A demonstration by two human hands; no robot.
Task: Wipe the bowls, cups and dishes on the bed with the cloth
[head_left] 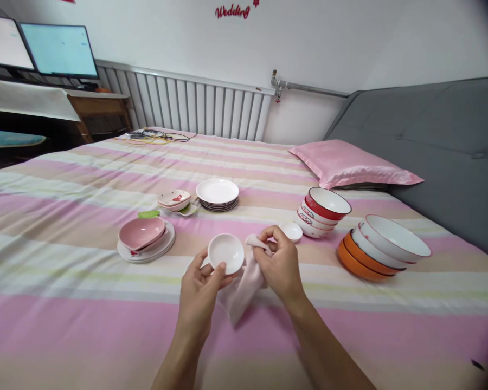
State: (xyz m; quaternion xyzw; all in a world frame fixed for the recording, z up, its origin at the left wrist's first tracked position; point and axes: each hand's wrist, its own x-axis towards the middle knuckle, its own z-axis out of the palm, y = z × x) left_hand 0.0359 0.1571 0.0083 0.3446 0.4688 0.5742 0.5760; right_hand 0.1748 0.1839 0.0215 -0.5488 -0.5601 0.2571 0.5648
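A small white bowl [226, 253] is held up by its edge in my left hand [203, 287], thumb on the rim and inner side facing me. Just right of it, my right hand [282, 262] pinches a pale pink cloth [242, 295], which hangs down between the hands. Another small white dish [291, 232] lies on the bed behind my right hand. Part of something white shows behind my left fingers, too hidden to make out.
Several stacks stand on the striped bedsheet [106, 325]: white plates [217, 191], pink dishes on plates [141, 233], small patterned dishes [174, 198], red-and-white bowls [327, 205], and large white and orange bowls [394, 238]. A pink pillow [350, 162] and cables [154, 135] lie farther back.
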